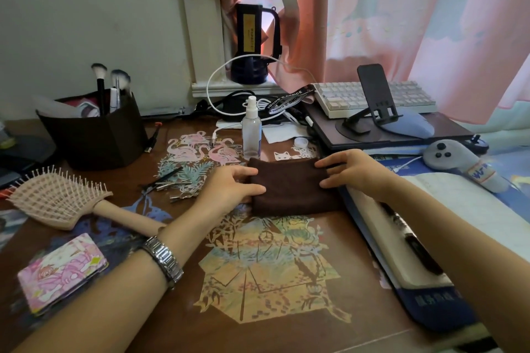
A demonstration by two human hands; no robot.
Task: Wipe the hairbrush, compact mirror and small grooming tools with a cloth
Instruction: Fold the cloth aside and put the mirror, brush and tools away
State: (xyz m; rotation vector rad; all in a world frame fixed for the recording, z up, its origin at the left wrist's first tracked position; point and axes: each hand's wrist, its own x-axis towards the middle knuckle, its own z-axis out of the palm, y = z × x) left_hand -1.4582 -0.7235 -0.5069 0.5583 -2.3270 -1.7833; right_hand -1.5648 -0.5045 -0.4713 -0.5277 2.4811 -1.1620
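Both hands were on the folded brown cloth (289, 186) at the middle of the desk (172, 324): the left hand (229, 186) pinched its left edge between thumb and fingers, and the right hand (348, 170) held the right edge the same way. The cloth lay flat and folded, so the wiping looked not yet begun. Just left of it lay the small grooming tools (169, 185), a loose scatter of clips and scissors. Further left the hairbrush (57, 200) rested bristles up, and nearer the person the compact mirror (61, 271) lay closed in its pink printed cover. None of these touched the cloth; by my judgement all three remained to be wiped. A spray bottle (251, 129) stood just behind the cloth
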